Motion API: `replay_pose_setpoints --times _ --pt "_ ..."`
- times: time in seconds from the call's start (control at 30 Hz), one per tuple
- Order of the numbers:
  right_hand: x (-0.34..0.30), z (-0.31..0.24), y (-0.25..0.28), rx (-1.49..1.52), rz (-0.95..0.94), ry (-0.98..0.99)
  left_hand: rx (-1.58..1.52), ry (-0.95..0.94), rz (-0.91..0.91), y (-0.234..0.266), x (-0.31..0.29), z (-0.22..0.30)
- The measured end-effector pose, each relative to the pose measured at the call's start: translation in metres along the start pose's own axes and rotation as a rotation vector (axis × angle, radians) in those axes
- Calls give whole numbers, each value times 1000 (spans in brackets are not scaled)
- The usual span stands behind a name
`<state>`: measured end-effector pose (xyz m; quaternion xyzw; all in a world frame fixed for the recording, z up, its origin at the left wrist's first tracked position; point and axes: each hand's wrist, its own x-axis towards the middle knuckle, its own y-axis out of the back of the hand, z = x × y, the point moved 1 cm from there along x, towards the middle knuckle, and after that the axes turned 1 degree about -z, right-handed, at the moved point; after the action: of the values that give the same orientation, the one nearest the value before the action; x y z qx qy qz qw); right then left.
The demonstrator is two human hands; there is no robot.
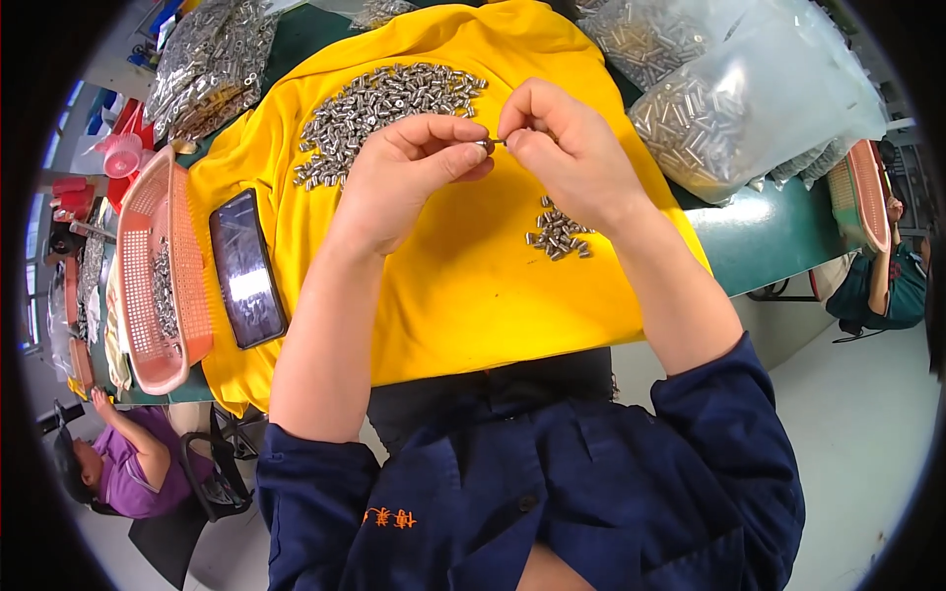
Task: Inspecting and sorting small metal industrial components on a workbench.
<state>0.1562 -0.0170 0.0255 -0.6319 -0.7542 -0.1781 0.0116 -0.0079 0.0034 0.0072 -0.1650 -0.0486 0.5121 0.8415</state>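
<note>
Where the two hands meet above the yellow cloth (pixel 463 286), most of what they hold is hidden: the left hand (pixel 409 172) pinches a small metal piece (pixel 482 146) between thumb and forefinger, only its tip showing, and the right hand (pixel 567 148) is closed in a narrow pinch on a thin pin-like part (pixel 500 142) touching that piece, too small to make out. Beyond the left hand lies one large heap of small metal cylinders (pixel 384 108), too many to count; just under the right wrist sits one small cluster (pixel 559 234), also uncountable. Left of the left forearm lies one dark phone (pixel 246 268), and farther left one pink basket (pixel 158 276) with more metal parts. Beyond the right hand two clear bags of parts (pixel 729 108) overlap, their edges cut off. Two other people sit at the rim, partly cropped.
</note>
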Motion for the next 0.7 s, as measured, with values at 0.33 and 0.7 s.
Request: replay_pose_setpoints --times 0.33,0.7 --pt "-5 -3 -6 -297 6 154 205 -61 36 -5 -2 2" --pt "2 11 3 248 31 -221 520 -100 186 8 2 -2"
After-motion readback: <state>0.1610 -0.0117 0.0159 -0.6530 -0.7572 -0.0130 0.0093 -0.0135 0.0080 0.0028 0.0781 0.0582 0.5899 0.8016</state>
